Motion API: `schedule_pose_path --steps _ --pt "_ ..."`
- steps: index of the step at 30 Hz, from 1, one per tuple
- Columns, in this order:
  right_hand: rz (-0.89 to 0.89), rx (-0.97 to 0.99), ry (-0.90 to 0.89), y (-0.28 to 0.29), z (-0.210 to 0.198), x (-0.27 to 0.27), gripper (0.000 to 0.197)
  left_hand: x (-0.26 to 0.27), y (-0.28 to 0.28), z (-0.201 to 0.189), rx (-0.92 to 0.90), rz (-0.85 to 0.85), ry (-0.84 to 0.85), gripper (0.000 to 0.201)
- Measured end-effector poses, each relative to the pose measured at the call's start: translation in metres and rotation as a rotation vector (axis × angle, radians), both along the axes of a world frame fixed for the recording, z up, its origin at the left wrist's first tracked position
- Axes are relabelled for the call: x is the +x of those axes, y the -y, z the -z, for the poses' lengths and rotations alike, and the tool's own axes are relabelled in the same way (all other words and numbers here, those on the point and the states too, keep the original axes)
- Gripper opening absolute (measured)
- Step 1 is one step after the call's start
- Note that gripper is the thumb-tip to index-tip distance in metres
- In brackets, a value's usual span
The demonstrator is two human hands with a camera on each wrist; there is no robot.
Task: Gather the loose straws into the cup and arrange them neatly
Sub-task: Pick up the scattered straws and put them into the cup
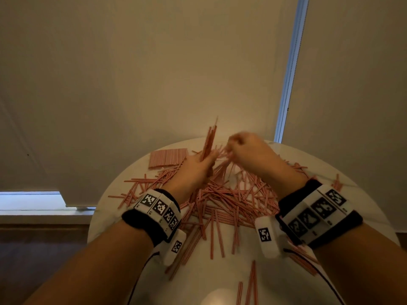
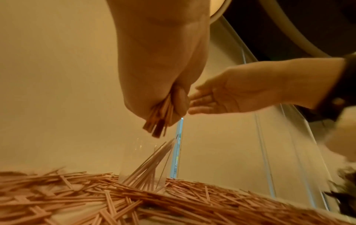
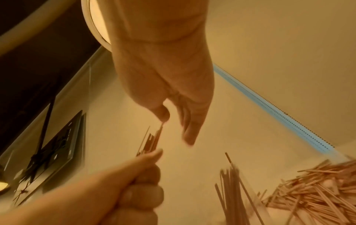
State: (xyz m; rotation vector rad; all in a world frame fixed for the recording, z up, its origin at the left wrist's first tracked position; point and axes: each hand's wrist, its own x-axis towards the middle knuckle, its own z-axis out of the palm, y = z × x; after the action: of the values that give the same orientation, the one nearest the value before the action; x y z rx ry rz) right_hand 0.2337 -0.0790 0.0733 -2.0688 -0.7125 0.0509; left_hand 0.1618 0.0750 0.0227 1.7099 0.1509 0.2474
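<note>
Red-and-white striped loose straws point(image 1: 231, 201) lie in a thick heap on the round white table point(image 1: 209, 276). My left hand point(image 1: 193, 170) grips a bunch of straws point(image 1: 210, 139) upright above the heap. The bunch's lower ends point(image 2: 158, 123) hang just above a clear cup point(image 2: 134, 159), in which several straws point(image 2: 152, 164) lean. My right hand point(image 3: 173, 76) hovers over the bunch with its fingers straight, the thumb point(image 3: 162, 114) touching the top of one straw point(image 3: 152, 141). In the head view the cup is hidden behind my hands.
A flat packet of straws point(image 1: 167, 158) lies at the table's far left. A pale blind hangs close behind the table, with a bright window strip point(image 1: 288, 73) to the right. Dark floor point(image 1: 33, 249) lies beyond the table's left edge.
</note>
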Motion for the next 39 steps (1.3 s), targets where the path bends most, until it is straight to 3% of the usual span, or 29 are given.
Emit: schedule_pose_path --steps 3,5,8,10,12,16,19,22,26,28,30,32,34,37,39 --pt "0.143 0.251 0.171 -0.002 -0.021 0.003 0.053 -0.002 0.008 0.001 0.323 0.082 -0.021 0.043" --pt "0.023 0.127 0.178 -0.008 -0.025 -0.002 0.055 0.001 0.017 -0.003 0.398 0.077 -0.018 0.039" --pt "-0.210 -0.169 0.053 -0.019 -0.016 -0.010 0.051 0.008 0.028 -0.016 0.493 0.002 -0.082 0.019" --pt "-0.210 -0.193 0.070 -0.021 -0.011 -0.010 0.043 0.012 0.028 -0.019 0.661 0.004 -0.101 0.022" --pt "-0.102 -0.223 0.197 -0.021 -0.008 -0.007 0.031 0.010 0.025 -0.018 0.611 0.056 -0.062 0.027" --pt "0.044 -0.425 0.445 -0.023 -0.003 -0.005 0.028 0.009 0.016 -0.020 0.500 0.050 -0.004 0.013" --pt "-0.057 -0.584 0.538 -0.022 0.000 -0.004 0.036 0.014 0.016 -0.021 0.460 0.018 -0.054 0.047" --pt "-0.119 -0.635 0.565 -0.018 -0.003 -0.002 0.040 0.013 0.013 -0.015 0.378 0.111 -0.052 0.072" --pt "-0.068 -0.670 0.511 -0.009 -0.001 0.010 0.040 0.011 0.002 -0.015 0.395 0.241 -0.073 0.111" --pt "0.026 -0.591 0.465 0.000 -0.002 0.021 0.041 0.009 -0.004 -0.015 0.390 0.196 -0.096 0.101" --pt "0.129 -0.478 0.446 0.009 -0.004 0.032 0.043 0.011 -0.008 -0.013 0.390 0.014 -0.100 0.088" --pt "0.189 -0.380 0.422 0.012 -0.006 0.038 0.044 0.020 -0.006 -0.010 0.122 -0.099 -0.116 0.084" --pt "0.180 -0.348 0.392 0.006 -0.006 0.039 0.046 0.030 0.001 -0.009 -0.175 -0.115 -0.088 0.073" --pt "0.088 -0.289 0.373 -0.006 -0.006 0.035 0.047 0.043 0.003 -0.006 -0.216 -0.190 -0.005 0.039" --pt "0.030 -0.235 0.397 -0.008 -0.009 0.035 0.042 0.049 0.001 -0.009 -0.258 -0.230 0.011 0.030"
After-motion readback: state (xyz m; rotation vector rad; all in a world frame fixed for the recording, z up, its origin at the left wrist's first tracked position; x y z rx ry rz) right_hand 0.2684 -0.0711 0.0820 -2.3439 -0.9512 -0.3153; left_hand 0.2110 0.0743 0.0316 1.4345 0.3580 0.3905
